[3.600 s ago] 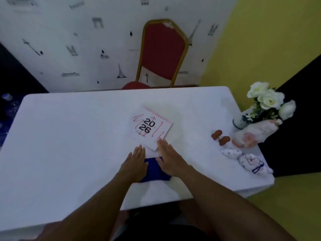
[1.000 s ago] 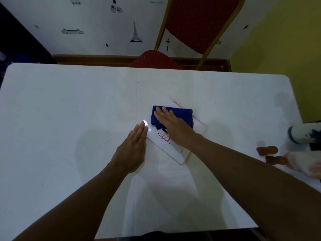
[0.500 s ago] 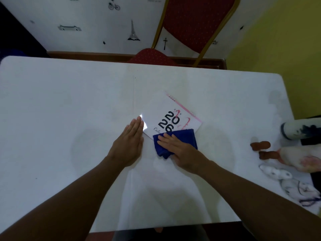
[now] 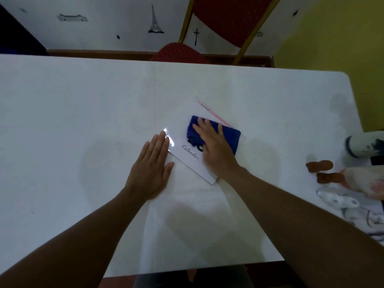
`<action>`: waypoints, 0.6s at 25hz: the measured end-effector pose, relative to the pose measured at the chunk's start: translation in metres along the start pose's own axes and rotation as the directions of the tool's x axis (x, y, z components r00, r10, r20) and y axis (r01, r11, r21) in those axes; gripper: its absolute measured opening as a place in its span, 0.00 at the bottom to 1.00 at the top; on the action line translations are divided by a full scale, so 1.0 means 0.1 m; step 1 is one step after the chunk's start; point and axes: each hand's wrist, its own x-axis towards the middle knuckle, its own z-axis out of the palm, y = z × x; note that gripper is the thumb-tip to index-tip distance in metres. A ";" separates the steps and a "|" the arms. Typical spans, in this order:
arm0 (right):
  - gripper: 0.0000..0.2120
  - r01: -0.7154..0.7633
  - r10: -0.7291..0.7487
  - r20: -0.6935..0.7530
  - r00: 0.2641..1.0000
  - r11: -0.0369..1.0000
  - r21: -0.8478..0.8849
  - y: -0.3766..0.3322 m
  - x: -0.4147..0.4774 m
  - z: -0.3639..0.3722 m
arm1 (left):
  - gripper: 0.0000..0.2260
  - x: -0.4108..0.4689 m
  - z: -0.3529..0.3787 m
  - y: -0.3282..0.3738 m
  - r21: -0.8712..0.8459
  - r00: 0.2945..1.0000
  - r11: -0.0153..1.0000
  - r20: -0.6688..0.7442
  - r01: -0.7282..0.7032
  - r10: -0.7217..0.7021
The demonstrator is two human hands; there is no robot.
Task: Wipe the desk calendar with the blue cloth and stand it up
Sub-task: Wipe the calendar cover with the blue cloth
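Desk calendar [image 4: 188, 142] lies flat on the white table [image 4: 62, 121], near table centre, rotated so its corners point toward and away from the person; script word "Calendar" readable on the near part of the cover, pink binding strip along the far-right edge. Blue cloth [image 4: 230, 135] sits on the calendar's right portion, covering most of the black printed digits. Right hand [image 4: 214, 146] lies palm-down on the cloth with fingers extended and slightly spread, pressing it flat, not curled around it. Left hand [image 4: 151, 169] rests flat on the table, fingers straight and together, fingertips touching the calendar's left corner where a bright glare spot shows; it grasps nothing. At the table's right edge, well apart from the calendar: 2 small brown pieces [image 4: 320, 165], a white vase [image 4: 361, 146], pale figurines [image 4: 336, 201]. Red chair [image 4: 224, 21] stands beyond the far table edge.
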 end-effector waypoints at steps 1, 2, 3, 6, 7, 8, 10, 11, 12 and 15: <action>0.29 0.033 -0.033 0.004 0.999 0.999 -0.010 -0.05 -0.13 0.06 | 0.30 0.00 0.00 0.01 0.012 1.000 1.000 0.006 0.009 -0.009; 0.28 0.070 -0.070 0.005 0.998 0.997 -0.016 -0.09 -0.29 0.09 | 0.30 0.00 0.00 0.02 0.022 1.000 1.000 0.010 0.015 -0.016; 0.28 0.108 -0.107 0.015 0.994 0.994 -0.016 -0.10 -0.46 0.10 | 0.30 -0.01 0.00 0.03 0.032 1.000 0.999 0.010 0.019 -0.020; 0.26 0.198 -0.198 0.072 0.978 0.980 0.010 -0.07 -0.86 -0.01 | 0.30 -0.01 -0.01 0.04 0.053 1.000 0.998 0.016 0.024 -0.024; 0.24 0.210 -0.212 0.076 0.974 0.977 0.026 -0.05 -0.90 -0.10 | 0.30 0.00 -0.01 0.04 0.057 1.000 0.998 0.013 0.021 -0.021; 0.23 0.198 -0.200 0.044 0.979 0.979 0.049 -0.03 -0.89 -0.18 | 0.30 0.00 0.00 0.04 0.062 1.000 0.998 0.003 0.016 -0.016; 0.23 0.087 -0.071 -0.121 0.990 0.987 0.138 0.02 -0.70 -0.34 | 0.30 0.01 0.01 0.04 0.071 1.000 0.997 -0.023 0.007 -0.006; 0.24 0.023 0.011 -0.207 0.978 0.987 0.162 0.05 -0.54 -0.41 | 0.30 0.01 0.02 0.04 0.074 0.999 0.997 -0.035 0.001 0.002; 0.26 -0.036 0.078 -0.254 0.964 0.986 0.163 0.08 -0.35 -0.46 | 0.30 0.00 0.03 0.04 0.076 0.999 0.997 -0.047 -0.004 0.008; 0.29 -0.130 0.146 -0.082 0.986 0.975 0.178 0.07 0.10 -0.41 | 0.30 0.00 0.04 0.04 0.084 0.998 0.996 -0.059 -0.007 0.012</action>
